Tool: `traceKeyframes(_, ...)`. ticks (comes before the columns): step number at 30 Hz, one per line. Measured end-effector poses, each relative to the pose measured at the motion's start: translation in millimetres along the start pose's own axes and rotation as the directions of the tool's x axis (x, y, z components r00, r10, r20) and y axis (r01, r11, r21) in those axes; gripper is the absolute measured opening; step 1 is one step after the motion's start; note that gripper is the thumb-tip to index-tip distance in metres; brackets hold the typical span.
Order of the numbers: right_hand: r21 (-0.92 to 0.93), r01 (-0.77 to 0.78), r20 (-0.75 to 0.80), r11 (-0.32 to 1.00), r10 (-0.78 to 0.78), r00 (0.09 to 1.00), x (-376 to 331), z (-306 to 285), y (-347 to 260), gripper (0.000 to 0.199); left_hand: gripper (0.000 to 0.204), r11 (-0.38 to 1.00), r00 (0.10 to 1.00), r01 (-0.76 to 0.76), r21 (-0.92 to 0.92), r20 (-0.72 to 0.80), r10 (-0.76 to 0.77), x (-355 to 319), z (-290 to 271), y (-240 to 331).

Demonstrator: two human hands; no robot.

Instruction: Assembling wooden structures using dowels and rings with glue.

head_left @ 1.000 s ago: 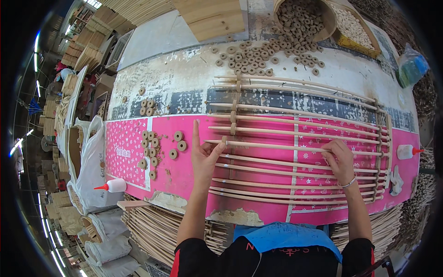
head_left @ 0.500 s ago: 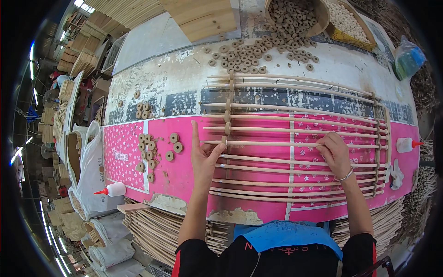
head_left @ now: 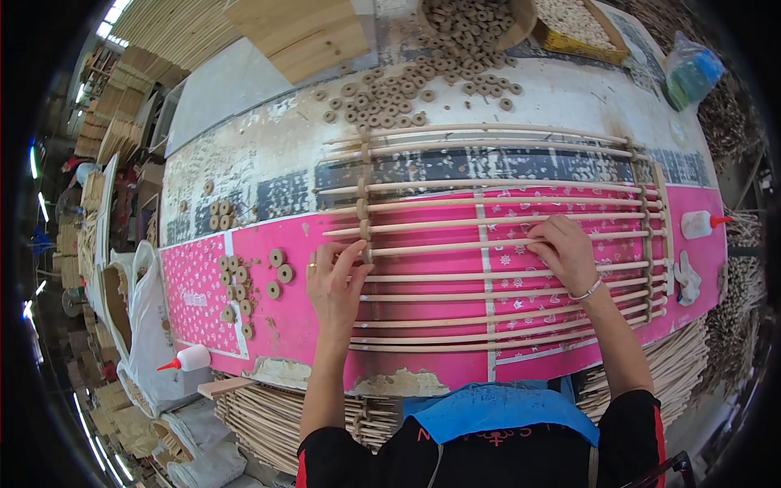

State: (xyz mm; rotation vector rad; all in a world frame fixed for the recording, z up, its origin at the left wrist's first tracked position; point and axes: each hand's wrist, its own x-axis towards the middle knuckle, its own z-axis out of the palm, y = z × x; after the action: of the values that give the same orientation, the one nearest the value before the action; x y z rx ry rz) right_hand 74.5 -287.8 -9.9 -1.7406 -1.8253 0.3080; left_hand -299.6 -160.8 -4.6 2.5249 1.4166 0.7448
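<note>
Several pale wooden dowels (head_left: 455,187) lie side by side across the pink sheet (head_left: 285,342), with ring-shaped wooden beads (head_left: 363,209) along their left part. My left hand (head_left: 333,285) is closed at the left end of a middle dowel, thumb and fingers at a wooden ring (head_left: 367,252) there; the fingers partly hide it. Farther right, my right hand (head_left: 563,254) pinches the same dowel between thumb and fingers. A slatted wooden crosspiece (head_left: 648,236) joins the dowels' right ends. Left of my left hand lie loose wooden rings (head_left: 274,289).
A tub (head_left: 525,20) spills many rings at the back, beside a yellow tray (head_left: 582,45) of small pale pieces. White glue bottles with red tips stand at left (head_left: 194,358) and right (head_left: 695,224). A white glove (head_left: 687,279) lies at right. Dowel bundles (head_left: 268,415) sit below the table edge.
My left index finger, stretched out before, has curled in, and the fingers now close at the ring. My right hand still pinches the dowel. The whole view has shifted slightly.
</note>
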Motion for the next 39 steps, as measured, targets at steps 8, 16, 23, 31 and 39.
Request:
traceKeyframes(8,-0.215,0.064,-0.135,0.974,-0.094,0.986,0,2,-6,0.017,0.045,0.994,0.996,0.085,-0.066,0.019,-0.084,-2,-6,-8)
traceKeyframes(16,-0.036,0.030,0.058,0.999,-0.028,0.998,-36,-13,-28,0.029,0.036,0.862,0.850,0.482,-0.159,-0.152,-0.504,-28,-55,-145)
traceKeyframes(23,0.008,-0.028,0.058,1.000,0.027,0.998,-44,-4,-23,0.022,0.042,0.918,0.911,0.394,-0.051,-0.112,-0.397,-28,-45,-117)
traceKeyframes(31,0.167,-0.150,0.003,0.974,0.152,0.988,-43,-2,-31,0.015,0.030,0.956,0.945,0.293,0.005,-0.150,-0.289,-16,-45,-105)
traceKeyframes(39,0.190,-0.129,-0.017,0.973,0.135,0.991,-42,-5,-28,0.015,0.033,0.245,0.768,0.532,-0.811,0.339,-0.544,-32,-36,-60)
